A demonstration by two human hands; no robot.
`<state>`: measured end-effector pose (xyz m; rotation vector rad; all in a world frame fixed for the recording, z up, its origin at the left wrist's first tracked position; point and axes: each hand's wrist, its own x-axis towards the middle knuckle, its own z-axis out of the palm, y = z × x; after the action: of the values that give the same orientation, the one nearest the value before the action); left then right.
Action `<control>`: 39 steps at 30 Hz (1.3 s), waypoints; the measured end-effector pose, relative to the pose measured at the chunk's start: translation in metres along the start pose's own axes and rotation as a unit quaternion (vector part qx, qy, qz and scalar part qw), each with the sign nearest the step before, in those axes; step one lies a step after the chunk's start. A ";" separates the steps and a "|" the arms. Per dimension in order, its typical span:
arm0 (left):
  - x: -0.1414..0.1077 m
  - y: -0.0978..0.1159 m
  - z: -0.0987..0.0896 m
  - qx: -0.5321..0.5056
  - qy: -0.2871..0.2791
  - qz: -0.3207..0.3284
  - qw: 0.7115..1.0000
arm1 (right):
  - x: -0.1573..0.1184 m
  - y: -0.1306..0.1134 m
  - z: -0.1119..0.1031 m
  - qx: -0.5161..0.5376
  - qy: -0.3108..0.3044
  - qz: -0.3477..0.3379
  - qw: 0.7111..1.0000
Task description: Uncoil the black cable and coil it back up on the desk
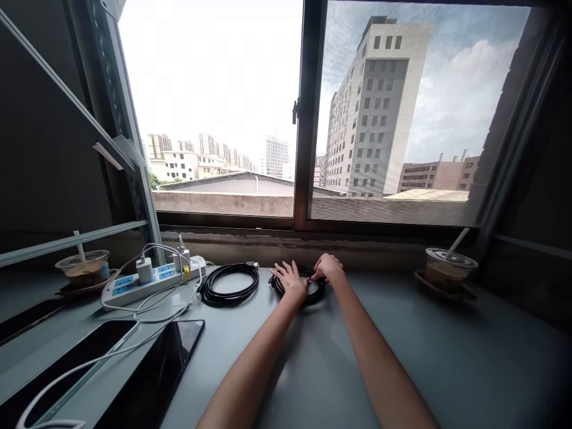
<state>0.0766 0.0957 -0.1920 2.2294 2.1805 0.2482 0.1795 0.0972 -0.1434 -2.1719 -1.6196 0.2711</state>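
Observation:
A coiled black cable [318, 294] lies on the grey table [322, 369] below the window, partly covered by both hands. My left hand [288, 279] rests over its left side, fingers spread out and flat. At the upper right of the coil, my right hand [329, 267] is bent inward, with its fingers closed on the cable; the fingertips are partly hidden. To the left of my left hand sits a second coiled black cable [229, 299], apart from the first, with a connector [252, 264] at its upper right.
A white power strip [134, 289] with plugged-in chargers and loose white cords stands at the left. Near it lie dark flat-screen devices [156, 375]. Drink cups with straws stand at far left [84, 268] and right [448, 271]. A metal shelf post [134, 119] rises beside the window.

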 end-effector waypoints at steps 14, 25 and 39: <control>-0.022 -0.015 -0.006 -0.081 0.115 0.030 0.990 | -0.019 0.007 0.011 -0.051 0.008 -0.069 0.996; -0.047 -0.051 0.009 -0.088 0.118 0.098 0.984 | -0.070 0.047 0.037 0.013 0.123 -0.176 0.977; -0.054 -0.051 0.003 -0.141 0.179 0.113 0.967 | -0.052 0.086 0.043 -0.039 0.122 -0.030 0.991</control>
<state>0.0260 0.0434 -0.2071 2.4078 1.8655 0.9699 0.2208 0.0363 -0.2239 -2.1133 -1.5762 -0.0763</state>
